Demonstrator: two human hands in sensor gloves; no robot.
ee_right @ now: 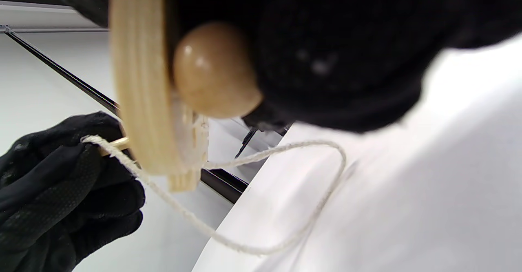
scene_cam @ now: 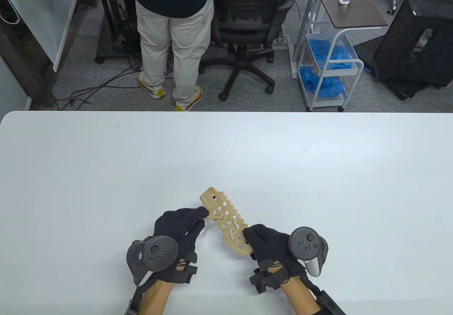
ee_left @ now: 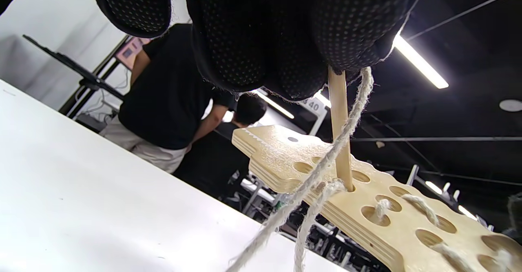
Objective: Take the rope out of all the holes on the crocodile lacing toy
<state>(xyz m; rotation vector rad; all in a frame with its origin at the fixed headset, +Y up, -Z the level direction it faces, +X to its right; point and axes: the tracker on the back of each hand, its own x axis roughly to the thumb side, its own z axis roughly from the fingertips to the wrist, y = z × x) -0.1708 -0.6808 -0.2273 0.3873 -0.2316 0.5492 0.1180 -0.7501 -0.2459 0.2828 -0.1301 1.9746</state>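
Above the table (scene_cam: 106, 159) your right hand (scene_cam: 270, 246) grips the crocodile board (scene_cam: 226, 219); left hand (scene_cam: 178, 224) pinches the wooden needle (scene_cam: 214, 217) mid-hole; next, draw it and the rope (ee_left: 322, 170) clear

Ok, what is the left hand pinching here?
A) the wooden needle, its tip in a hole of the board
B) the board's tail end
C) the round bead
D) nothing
A: the left hand pinches the wooden needle, whose tip sits in a hole of the board; the right hand holds the board's other end.
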